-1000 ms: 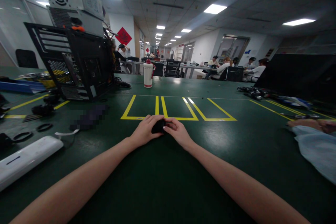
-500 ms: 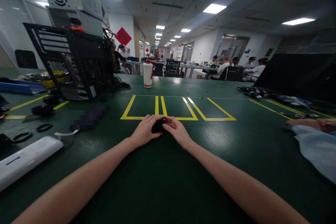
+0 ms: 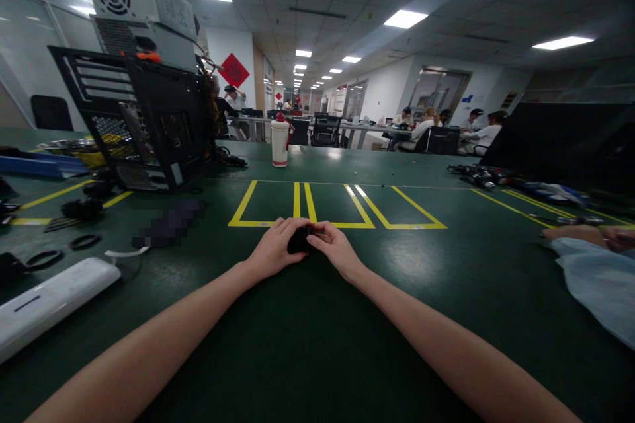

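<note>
A small black object (image 3: 298, 242) is between my two hands at the middle of the green table (image 3: 307, 344); its kind cannot be made out. My left hand (image 3: 274, 248) is closed around its left side, thumb below and fingers over the top. With thumb and fingers together, my right hand (image 3: 336, 248) pinches at its right edge. Much of the object is hidden behind the fingers. Just beyond the hands, yellow tape (image 3: 342, 225) marks out several box shapes on the tabletop.
At left stand a black computer case (image 3: 173, 125) with power supplies (image 3: 143, 0) on top, a white power strip (image 3: 54, 304) and black rings (image 3: 85, 241). A white bottle (image 3: 280, 143) stands farther back. Another person's sleeve (image 3: 595, 277) and hands rest at the right edge, near cables (image 3: 479, 175).
Hardly anything differs. Both hands stay around the black object in the same place, and the whole view has shifted very slightly.
</note>
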A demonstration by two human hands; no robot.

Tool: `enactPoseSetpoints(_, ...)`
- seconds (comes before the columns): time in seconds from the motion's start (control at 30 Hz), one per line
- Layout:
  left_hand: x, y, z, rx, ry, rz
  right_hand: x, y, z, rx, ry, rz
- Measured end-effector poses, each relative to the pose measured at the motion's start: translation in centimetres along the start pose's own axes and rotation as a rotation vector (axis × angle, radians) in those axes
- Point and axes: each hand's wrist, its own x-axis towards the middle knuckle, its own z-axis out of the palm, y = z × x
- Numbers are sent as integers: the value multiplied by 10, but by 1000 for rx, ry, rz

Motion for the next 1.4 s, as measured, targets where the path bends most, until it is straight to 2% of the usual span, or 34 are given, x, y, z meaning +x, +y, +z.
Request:
enactPoseSetpoints(0.3, 0, 0, 0, 27, -1, -5, -3, -3, -2, 71, -85, 10)
enactPoseSetpoints(0.47, 0, 0, 0, 16, 10, -10, -3, -5, -1, 23, -22, -10)
enactPoseSetpoints(0.57, 1, 0, 0, 16, 12, -15, -2, -2, -1, -13, 11, 24)
enactPoseSetpoints(0.67, 1, 0, 0, 7, 15, -21, -2, 1, -2, 1, -20, 53)
enactPoseSetpoints(0.8, 1, 1, -1, 6, 15, -16, -4, -2, -3, 66, -78, 22)
enactPoseSetpoints(1.07, 2, -1, 1, 11, 26, -12, 0, 3, -3, -21, 10, 35)
enactPoseSetpoints(1.27, 1, -1, 2, 3, 29, -15, -2, 0, -4, 59, -83, 30)
enactPoseSetpoints(1.4, 1, 0, 0, 2, 15, -15, -3, -5, -2, 29, -38, 17)
